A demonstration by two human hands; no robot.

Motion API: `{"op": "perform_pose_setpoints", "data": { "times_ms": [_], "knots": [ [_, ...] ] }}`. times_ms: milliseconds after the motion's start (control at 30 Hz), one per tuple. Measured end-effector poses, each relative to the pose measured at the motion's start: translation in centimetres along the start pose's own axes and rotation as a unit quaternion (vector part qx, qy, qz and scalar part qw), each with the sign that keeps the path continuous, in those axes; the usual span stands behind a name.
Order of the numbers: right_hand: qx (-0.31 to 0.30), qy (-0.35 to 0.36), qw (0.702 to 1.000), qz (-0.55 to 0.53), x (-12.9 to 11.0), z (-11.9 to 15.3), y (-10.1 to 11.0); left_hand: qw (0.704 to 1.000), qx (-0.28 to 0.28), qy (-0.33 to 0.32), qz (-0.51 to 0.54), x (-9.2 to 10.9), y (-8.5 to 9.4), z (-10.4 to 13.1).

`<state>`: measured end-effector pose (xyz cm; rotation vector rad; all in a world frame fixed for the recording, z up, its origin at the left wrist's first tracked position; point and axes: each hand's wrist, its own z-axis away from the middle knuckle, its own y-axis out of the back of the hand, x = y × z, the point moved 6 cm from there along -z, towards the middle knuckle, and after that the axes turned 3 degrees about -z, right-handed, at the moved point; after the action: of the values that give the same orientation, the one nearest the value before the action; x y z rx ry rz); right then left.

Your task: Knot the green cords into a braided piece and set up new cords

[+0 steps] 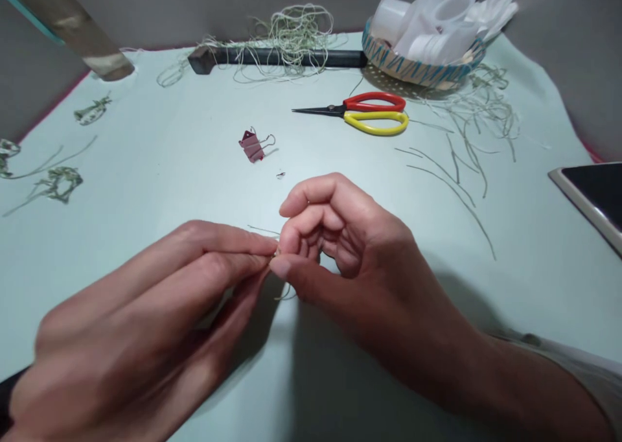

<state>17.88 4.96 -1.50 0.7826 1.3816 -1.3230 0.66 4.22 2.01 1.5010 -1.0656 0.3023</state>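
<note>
My left hand [150,306] comes in from the lower left, its thumb and fingertips pinched together. Facing it, my right hand [362,260] pinches at the same spot with thumb and a fingertip, while its index finger curves above. Between the two sets of fingertips is a small piece of thin green cord [262,229], mostly hidden; loose ends stick out above and below the fingers. Just beyond the hands lie a tiny dark metal bit [280,175], too small to name, and a pink binder clip [252,146].
Scissors [376,114] with red and yellow handles lie farther back. Behind them are a dark bar [243,56], tangled cord [299,37] and a basket [413,69] of plastic spools. Cut cords [466,189] lie right, near a phone-like device [595,196]. Knotted cord pieces [62,184] lie left.
</note>
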Motion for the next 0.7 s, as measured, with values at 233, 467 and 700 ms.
{"op": "perform_pose_setpoints", "data": {
  "times_ms": [233, 467, 700],
  "knots": [
    [0.04, 0.027, 0.999, 0.001, -1.9, -0.2, 0.8, 0.991, 0.006, 0.135, 0.018, -0.3, -0.8, -2.3],
    [0.083, 0.029, 0.996, -0.034, -3.7, -0.3, 0.8, 0.952, -0.037, 0.232, 0.198, -1.3, -2.1, -2.7],
    [0.018, 0.07, 0.997, -0.021, -4.8, -0.3, -0.9, 0.923, -0.1, 0.256, 0.268, -0.9, -2.8, -2.4]
  ]
}}
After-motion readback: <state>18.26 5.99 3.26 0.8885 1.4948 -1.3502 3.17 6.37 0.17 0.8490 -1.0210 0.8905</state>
